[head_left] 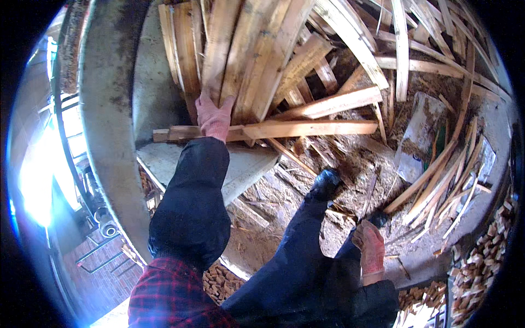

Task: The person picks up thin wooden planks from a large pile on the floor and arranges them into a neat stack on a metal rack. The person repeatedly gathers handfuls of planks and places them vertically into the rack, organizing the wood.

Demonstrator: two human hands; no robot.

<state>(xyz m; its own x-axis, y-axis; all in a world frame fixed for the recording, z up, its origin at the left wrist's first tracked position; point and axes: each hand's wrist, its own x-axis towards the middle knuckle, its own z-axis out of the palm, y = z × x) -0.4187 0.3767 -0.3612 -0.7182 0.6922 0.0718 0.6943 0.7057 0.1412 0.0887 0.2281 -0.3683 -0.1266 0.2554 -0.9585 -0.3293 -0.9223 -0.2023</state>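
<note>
My left hand, in a pink work glove, is closed around the near end of a long wooden board among several similar boards leaning side by side. A short crosswise wood strip lies under its wrist. Beneath that is a pale flat slab. My right hand, also in a pink glove with a brown-stained side, is low beside my right leg. Its fingers are bent together, and nothing shows in them. Two squared wood strips lie to the right of the leaning boards.
Loose slats are heaped at the far right, with a bundle of thin strips below. Wood chips and sawdust cover the floor around my boots. A curved grey rim runs along the left. Small wood blocks lie piled at lower right.
</note>
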